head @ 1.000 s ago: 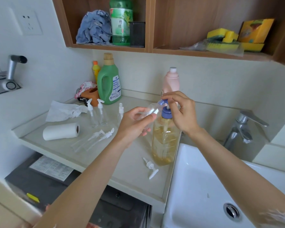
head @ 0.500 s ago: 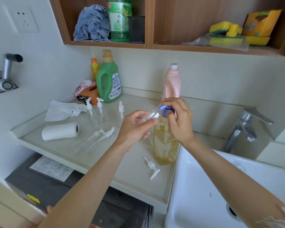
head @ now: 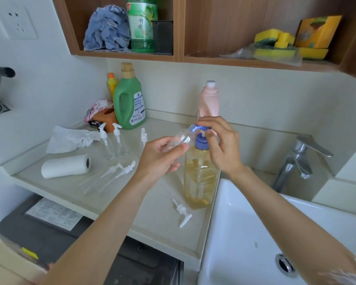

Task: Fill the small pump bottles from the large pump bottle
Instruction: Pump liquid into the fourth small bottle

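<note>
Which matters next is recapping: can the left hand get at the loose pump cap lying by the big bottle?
Probably not yet: the left hand grips a small bottle. The pump cap lies uncovered just below it.

White walls, wooden shelf [head: 214, 60], pale counter [head: 164, 227], white sink [head: 245, 233]

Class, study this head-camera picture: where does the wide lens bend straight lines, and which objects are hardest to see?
Head view: the wooden shelf edge bows and the walls lean at the frame edges; light is soft and even, with faint shadows; the clear small bottle in the left hand nearly vanishes against the counter.
</note>
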The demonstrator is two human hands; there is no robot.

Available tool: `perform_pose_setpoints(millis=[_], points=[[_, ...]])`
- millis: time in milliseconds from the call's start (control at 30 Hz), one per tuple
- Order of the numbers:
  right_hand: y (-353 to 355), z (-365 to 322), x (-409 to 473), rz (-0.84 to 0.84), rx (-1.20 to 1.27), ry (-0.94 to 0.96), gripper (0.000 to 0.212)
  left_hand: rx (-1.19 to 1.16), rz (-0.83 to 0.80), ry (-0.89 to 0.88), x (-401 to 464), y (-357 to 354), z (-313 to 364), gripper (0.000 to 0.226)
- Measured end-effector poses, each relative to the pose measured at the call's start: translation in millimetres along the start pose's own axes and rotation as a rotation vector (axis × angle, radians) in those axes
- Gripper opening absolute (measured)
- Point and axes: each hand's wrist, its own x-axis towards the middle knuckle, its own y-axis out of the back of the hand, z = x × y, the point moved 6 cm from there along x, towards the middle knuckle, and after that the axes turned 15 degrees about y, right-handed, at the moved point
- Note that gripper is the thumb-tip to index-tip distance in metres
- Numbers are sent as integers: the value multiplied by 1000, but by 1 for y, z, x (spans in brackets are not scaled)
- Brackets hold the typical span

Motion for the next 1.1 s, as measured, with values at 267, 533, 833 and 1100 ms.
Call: perform_pose_setpoints(millis=[267, 533, 833, 1100], points=[[-12, 3, -21, 55, -39, -17, 33, 62, 49, 43, 3, 1, -14, 9], [-4, -10, -3, -14, -33, -2, 35, 55, 54, 18, -4, 2, -2, 25], [-4, -4, -1, 64, 18, -82, 37, 18, 63, -26, -6, 0, 0, 16], [-11, -1, -18, 160, -23, -51, 35, 64, 56, 12, -3, 1, -14, 12]])
